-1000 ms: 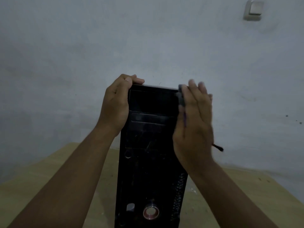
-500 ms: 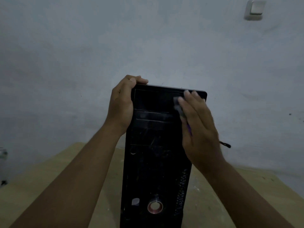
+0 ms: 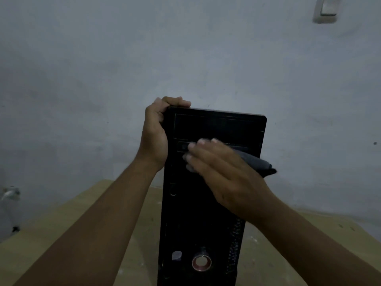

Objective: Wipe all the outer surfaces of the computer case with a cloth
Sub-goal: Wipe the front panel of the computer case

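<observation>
A black computer case [image 3: 218, 126] stands upright on a wooden table [image 3: 68, 230], its front panel facing me. My left hand [image 3: 154, 137] grips the case's top left corner, fingers curled over the top edge. My right hand [image 3: 224, 172] lies flat on the front panel with straight fingers, pressing a dark grey cloth [image 3: 255, 162] against it. The cloth sticks out past the panel's right edge; most of it is hidden under the hand. A round red-ringed button [image 3: 201, 263] sits low on the panel.
A pale blue-grey wall [image 3: 185, 48] rises just behind the case. A light switch [image 3: 326, 9] is mounted at the top right of the wall. A small blurred object [image 3: 9, 193] shows at the left beyond the table's edge.
My right hand with the cloth has slid from the case's top right corner down and leftward across the front panel. The left hand has kept its grip on the top left corner.
</observation>
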`<state>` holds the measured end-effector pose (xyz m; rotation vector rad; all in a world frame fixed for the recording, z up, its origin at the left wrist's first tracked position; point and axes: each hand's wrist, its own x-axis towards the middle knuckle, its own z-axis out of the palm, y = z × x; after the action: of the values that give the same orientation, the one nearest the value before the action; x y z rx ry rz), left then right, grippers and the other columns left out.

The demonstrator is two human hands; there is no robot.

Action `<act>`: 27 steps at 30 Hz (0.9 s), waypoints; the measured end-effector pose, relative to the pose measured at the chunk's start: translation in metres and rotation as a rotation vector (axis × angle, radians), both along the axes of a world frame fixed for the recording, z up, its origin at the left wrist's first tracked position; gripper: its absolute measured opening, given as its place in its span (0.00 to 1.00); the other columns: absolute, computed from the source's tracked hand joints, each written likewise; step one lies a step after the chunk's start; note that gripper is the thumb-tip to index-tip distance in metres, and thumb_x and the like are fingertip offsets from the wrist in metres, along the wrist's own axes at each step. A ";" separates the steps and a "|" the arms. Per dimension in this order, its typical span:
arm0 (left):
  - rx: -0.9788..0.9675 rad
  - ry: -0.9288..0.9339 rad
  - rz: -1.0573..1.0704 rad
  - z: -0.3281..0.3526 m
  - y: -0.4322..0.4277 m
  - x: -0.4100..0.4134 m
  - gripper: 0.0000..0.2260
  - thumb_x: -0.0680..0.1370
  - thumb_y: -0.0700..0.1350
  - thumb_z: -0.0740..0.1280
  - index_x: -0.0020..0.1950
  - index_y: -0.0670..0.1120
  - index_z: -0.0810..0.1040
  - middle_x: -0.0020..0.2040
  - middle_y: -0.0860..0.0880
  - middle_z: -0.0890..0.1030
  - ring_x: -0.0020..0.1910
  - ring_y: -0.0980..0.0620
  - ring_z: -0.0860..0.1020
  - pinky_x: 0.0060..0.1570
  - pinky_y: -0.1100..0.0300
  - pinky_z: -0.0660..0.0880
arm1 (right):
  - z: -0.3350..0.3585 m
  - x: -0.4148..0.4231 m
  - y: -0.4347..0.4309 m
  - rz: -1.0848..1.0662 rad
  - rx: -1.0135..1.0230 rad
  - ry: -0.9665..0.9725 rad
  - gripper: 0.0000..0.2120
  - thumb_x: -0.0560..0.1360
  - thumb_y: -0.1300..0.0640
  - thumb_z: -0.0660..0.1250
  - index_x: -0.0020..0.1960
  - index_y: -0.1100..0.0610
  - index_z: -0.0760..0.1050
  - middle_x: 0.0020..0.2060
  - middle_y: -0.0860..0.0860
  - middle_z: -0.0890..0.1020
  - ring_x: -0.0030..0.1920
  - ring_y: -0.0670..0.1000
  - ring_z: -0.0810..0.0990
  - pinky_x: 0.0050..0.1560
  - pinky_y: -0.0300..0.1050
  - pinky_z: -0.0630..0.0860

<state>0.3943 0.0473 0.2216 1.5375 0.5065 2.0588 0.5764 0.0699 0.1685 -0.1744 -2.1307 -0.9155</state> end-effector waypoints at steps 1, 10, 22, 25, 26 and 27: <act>-0.005 -0.010 -0.006 -0.001 0.001 0.000 0.24 0.85 0.48 0.44 0.58 0.35 0.74 0.53 0.46 0.80 0.51 0.61 0.81 0.50 0.68 0.75 | 0.005 -0.005 -0.001 0.002 -0.021 0.082 0.16 0.83 0.63 0.59 0.69 0.66 0.72 0.70 0.61 0.72 0.73 0.58 0.68 0.72 0.59 0.65; -0.029 -0.019 -0.225 -0.001 -0.001 -0.010 0.29 0.84 0.55 0.41 0.58 0.36 0.74 0.54 0.42 0.81 0.59 0.47 0.79 0.64 0.55 0.74 | 0.023 -0.076 -0.019 -0.033 -0.080 0.415 0.21 0.78 0.69 0.59 0.71 0.68 0.69 0.71 0.63 0.70 0.74 0.61 0.65 0.77 0.57 0.56; -0.016 -0.019 -0.263 -0.003 0.005 -0.014 0.29 0.82 0.56 0.43 0.57 0.37 0.74 0.54 0.41 0.80 0.58 0.45 0.78 0.58 0.54 0.76 | 0.036 -0.078 -0.024 -0.004 -0.138 0.608 0.13 0.80 0.63 0.64 0.63 0.66 0.77 0.58 0.64 0.76 0.61 0.62 0.73 0.60 0.57 0.72; 0.002 0.018 -0.214 -0.002 0.006 -0.016 0.30 0.81 0.55 0.42 0.57 0.36 0.75 0.56 0.40 0.79 0.60 0.46 0.77 0.64 0.52 0.73 | 0.029 -0.078 -0.020 -0.015 -0.011 0.466 0.14 0.78 0.65 0.67 0.62 0.67 0.77 0.58 0.63 0.78 0.62 0.60 0.72 0.65 0.55 0.70; 0.012 0.036 -0.159 -0.002 0.006 -0.016 0.30 0.82 0.54 0.40 0.55 0.36 0.76 0.55 0.43 0.80 0.60 0.49 0.77 0.64 0.55 0.73 | 0.024 -0.073 -0.018 -0.014 0.017 0.400 0.14 0.77 0.65 0.67 0.62 0.67 0.77 0.57 0.62 0.78 0.62 0.59 0.71 0.67 0.54 0.69; 0.021 0.048 -0.115 -0.002 0.006 -0.017 0.30 0.82 0.53 0.39 0.54 0.37 0.77 0.55 0.44 0.81 0.60 0.52 0.77 0.64 0.57 0.73 | 0.020 -0.067 -0.016 -0.016 0.039 0.339 0.14 0.77 0.65 0.68 0.62 0.66 0.77 0.57 0.62 0.79 0.62 0.59 0.71 0.69 0.54 0.68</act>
<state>0.3773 0.0534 0.2191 1.5938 0.4056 1.9499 0.5095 0.0540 0.1888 -0.3045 -1.8002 -0.8679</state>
